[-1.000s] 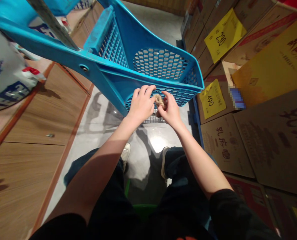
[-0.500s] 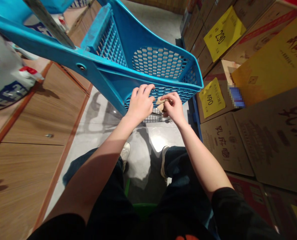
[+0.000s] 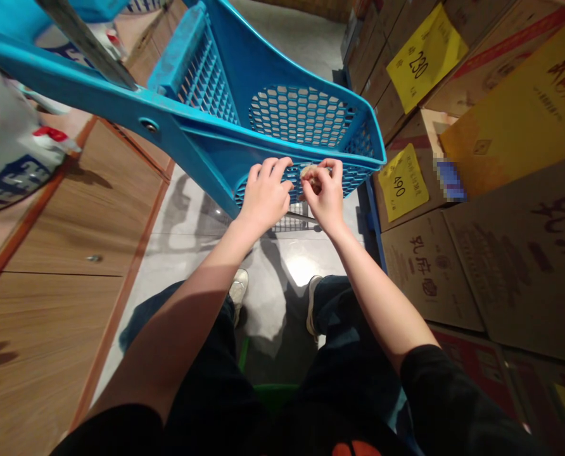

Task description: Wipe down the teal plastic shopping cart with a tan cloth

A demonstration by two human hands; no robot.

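Observation:
A blue plastic shopping cart (image 3: 244, 57) with honeycomb-mesh sides stands in front of me. My left hand (image 3: 266, 196) lies against its near side, fingers spread over the mesh just below the rim. Beside it, my right hand (image 3: 326, 196) is closed, thumb and fingers pinching a small crumpled beige cloth-like piece (image 3: 306, 171) at the same mesh. Most of that piece is hidden by the fingers, so its exact kind cannot be told.
Stacked cardboard boxes (image 3: 427, 272) with yellow price signs (image 3: 405, 183) line the right. On the left are wooden cabinets (image 3: 64, 234) with a large blue-and-white jar (image 3: 7, 136) on top. A metal bar (image 3: 90, 44) crosses the cart's upper left. My shoes (image 3: 238, 291) are on the shiny floor.
My right hand has shifted slightly up and left along the mesh, and its fingers cover more of the beige piece. The left hand stays nearly in place.

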